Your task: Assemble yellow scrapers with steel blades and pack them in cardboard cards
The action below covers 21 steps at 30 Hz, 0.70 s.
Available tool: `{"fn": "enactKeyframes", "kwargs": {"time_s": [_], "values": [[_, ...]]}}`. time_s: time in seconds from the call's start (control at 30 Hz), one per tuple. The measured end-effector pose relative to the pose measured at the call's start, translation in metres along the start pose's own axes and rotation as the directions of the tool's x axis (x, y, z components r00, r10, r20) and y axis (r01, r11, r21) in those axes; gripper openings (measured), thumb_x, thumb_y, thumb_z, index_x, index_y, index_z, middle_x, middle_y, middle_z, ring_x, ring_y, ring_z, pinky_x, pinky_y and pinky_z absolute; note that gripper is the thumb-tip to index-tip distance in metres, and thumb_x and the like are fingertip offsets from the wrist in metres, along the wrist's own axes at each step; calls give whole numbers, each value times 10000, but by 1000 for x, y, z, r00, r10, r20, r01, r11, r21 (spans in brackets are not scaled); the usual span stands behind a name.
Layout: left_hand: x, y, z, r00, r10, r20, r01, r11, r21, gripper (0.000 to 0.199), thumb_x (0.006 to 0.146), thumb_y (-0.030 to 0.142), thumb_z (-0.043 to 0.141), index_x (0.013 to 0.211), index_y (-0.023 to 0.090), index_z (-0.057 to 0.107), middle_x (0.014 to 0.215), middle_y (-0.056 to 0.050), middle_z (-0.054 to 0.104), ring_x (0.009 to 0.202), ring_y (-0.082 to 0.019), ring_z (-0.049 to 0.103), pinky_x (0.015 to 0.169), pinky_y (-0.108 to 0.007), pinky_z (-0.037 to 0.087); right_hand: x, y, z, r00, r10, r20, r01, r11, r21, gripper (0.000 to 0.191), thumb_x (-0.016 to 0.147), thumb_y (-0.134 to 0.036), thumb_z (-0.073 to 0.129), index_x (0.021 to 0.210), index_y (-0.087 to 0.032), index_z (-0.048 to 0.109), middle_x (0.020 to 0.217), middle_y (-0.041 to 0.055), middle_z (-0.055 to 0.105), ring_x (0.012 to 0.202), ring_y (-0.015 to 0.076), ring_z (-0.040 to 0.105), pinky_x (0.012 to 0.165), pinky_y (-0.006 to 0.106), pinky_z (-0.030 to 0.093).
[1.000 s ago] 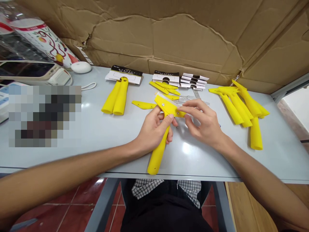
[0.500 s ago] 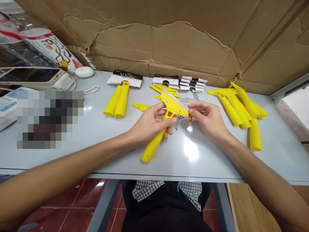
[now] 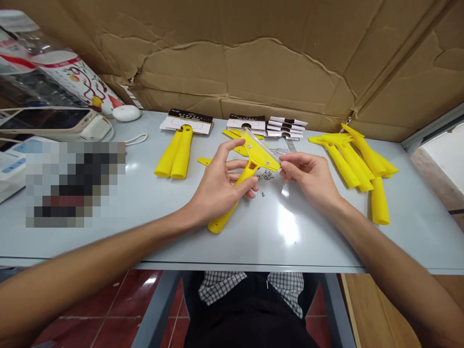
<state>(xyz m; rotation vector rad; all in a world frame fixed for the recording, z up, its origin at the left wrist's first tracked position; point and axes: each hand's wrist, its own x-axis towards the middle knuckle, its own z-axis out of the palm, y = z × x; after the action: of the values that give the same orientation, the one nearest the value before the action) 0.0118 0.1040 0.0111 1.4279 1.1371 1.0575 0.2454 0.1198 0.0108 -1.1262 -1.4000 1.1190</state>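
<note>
A yellow scraper [image 3: 258, 153] with two screws in its head and a clear strip along its top edge is tilted above the table. My left hand [image 3: 226, 179] is wrapped round its neck, the index finger reaching up to the head. At the head's right corner, the thumb and fingers of my right hand [image 3: 302, 171] pinch the end of the strip. Small screws [image 3: 266, 175] lie in a cluster under the scraper, with one loose screw [image 3: 263, 194] nearer me. Behind the head are yellow parts [image 3: 229, 134] and metal pieces [image 3: 281, 151], partly hidden.
Several yellow handles [image 3: 344, 162] are piled at the right, and two more [image 3: 176, 152] lean on a card [image 3: 188, 122] at the left. Folded cards [image 3: 286, 126] stand at the back against cardboard [image 3: 232, 63]. Bottles [image 3: 72, 77], a phone [image 3: 47, 121] and a white mouse [image 3: 126, 113] are at the far left.
My left index finger has moved up onto the scraper's head. The handle's lower end has shifted slightly up and left, and the screw cluster shows more fully.
</note>
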Motion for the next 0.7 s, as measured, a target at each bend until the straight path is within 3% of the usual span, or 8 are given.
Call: {"fn": "enactKeyframes", "kwargs": {"time_s": [0.2,0.53,0.7], "values": [[-1,1,1,1000,19,-7,-19,1000,-12,793,887,148,835,1557,272,430,1278,-112,767,612,-150,799,619,-331,742,2,3,-1,1000,0,-9,0,1000,-11,215,852,-403,891,971,-225,876,923,29,809,664,144,631,663,374,570],[-3,1,2,999,-33,-15,32,999,-40,795,846,160,872,1523,267,470,1264,-128,770,605,-163,801,603,-347,743,4,11,-5,998,20,55,-21,1000,15,192,869,-402,892,974,-241,883,730,-12,720,690,164,637,709,380,552],[2,-1,-2,1000,18,-24,-17,999,37,759,869,217,847,1515,285,454,1281,-124,776,663,-180,819,639,-365,744,6,5,-7,993,-13,120,13,1000,-2,260,934,-453,843,1078,-238,864,895,24,780,721,165,661,696,369,583]]}}
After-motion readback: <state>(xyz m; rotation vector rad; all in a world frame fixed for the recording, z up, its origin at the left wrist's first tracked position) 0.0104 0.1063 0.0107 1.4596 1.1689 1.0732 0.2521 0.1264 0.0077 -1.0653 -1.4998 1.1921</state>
